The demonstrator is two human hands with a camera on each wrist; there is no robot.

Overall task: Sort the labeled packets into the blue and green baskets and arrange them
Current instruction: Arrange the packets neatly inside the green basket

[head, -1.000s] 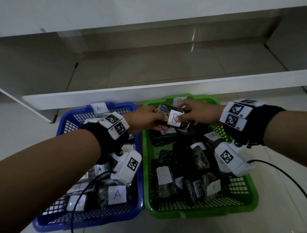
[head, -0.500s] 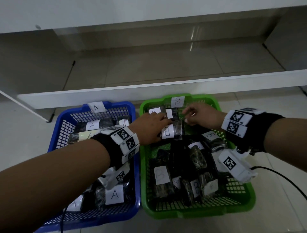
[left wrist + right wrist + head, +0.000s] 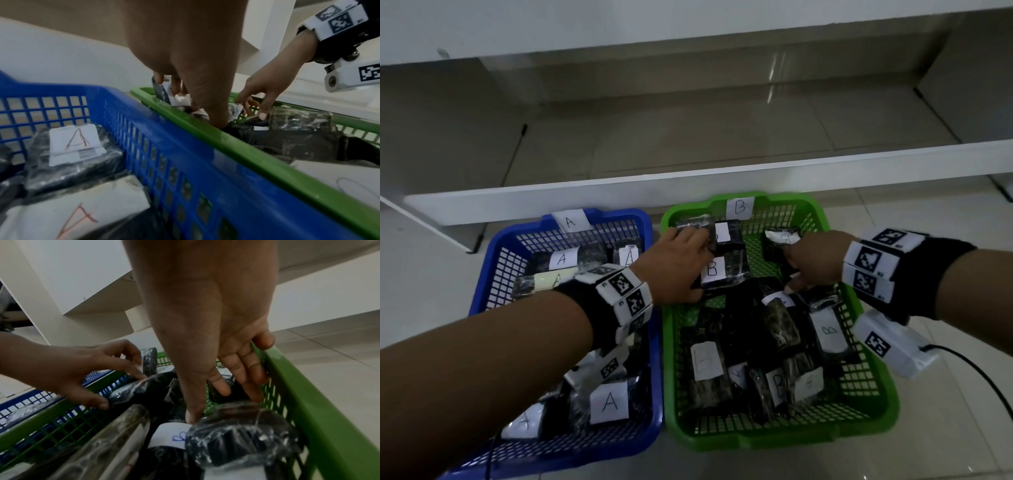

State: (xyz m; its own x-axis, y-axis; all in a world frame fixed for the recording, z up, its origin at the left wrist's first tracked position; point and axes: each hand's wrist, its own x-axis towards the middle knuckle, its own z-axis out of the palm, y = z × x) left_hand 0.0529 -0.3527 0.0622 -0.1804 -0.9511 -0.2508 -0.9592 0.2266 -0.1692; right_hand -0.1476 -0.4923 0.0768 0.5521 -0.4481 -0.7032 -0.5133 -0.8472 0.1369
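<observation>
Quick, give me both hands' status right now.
Left hand: open, fingers spread and resting on packets in the green basket.
Right hand: open, straight fingers pushing down among packets by the basket's right wall.

basket A (image 3: 493, 274) left, basket B (image 3: 835, 260) right, touching, packets (image 3: 726, 270) inside

Your left forearm reaches forward and to the right, and your left hand (image 3: 676, 265) is palm down with its fingers (image 3: 131, 369) spread and bent, thumb low and tips pressed down. Your right forearm comes in from the right, and your right hand (image 3: 815, 262) points downward, its fingers (image 3: 246, 382) fairly straight and close together, thumb stretched down beside them. Both wrists wear black bands with white marker tags, and your hands stay apart
</observation>
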